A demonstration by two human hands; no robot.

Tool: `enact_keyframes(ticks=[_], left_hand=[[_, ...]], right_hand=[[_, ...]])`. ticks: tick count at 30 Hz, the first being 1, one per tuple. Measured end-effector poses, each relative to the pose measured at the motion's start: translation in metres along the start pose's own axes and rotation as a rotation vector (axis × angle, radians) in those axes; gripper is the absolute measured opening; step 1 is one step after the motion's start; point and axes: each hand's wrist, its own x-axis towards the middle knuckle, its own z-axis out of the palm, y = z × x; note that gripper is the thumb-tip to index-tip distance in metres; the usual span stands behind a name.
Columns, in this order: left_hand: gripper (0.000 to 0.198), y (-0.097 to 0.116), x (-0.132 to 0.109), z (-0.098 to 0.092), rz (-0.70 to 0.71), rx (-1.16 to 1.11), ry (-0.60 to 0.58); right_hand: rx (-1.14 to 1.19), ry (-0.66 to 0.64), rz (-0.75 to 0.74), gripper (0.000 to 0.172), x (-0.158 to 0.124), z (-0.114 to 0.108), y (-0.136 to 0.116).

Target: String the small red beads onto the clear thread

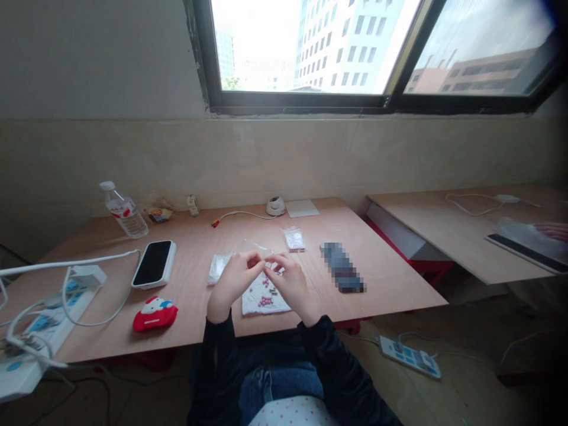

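Note:
My left hand (pixel 237 277) and my right hand (pixel 290 283) meet above a white cloth or sheet (pixel 251 306) near the table's front edge. Both are closed, thumbs and fingertips pinched together; what they hold is too small to make out. Several small pink beads (pixel 265 301) lie on the white sheet below, some in a cluster and others scattered. Small metallic-looking pieces (pixel 273 291) are among them. Beside my left wrist rests a clear packet with white contents (pixel 218 267), partly covered by the hand. A similar packet (pixel 293 239) lies beyond my right hand.
A phone (pixel 154 264), a red pouch (pixel 155 314), a power strip (pixel 57 319) with cables and a water bottle (pixel 125 211) occupy the left. At the back stands a white dome camera (pixel 276 206). A pixelated dark object (pixel 341 267) lies right. Another person's hand (pixel 552 231) is at the neighbouring table.

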Motion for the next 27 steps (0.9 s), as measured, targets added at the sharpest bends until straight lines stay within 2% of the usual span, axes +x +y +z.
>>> enact_keyframes(ticks=[9,14,21,27], left_hand=[[0.018,0.000,0.000,0.000,-0.003,-0.016,-0.050],[0.014,0.001,-0.001,-0.003,0.008,0.030,-0.018],[0.048,-0.002,-0.003,-0.005,0.034,0.077,-0.075],[0.056,-0.006,-0.002,-0.001,0.045,0.081,-0.116]], right_hand=[[0.030,-0.009,0.001,0.025,0.001,-0.001,0.008],[0.086,-0.024,0.011,0.029,0.004,0.002,0.014],[0.101,-0.045,0.020,0.030,0.003,0.005,0.017],[0.129,-0.048,0.018,0.030,0.004,0.007,0.018]])
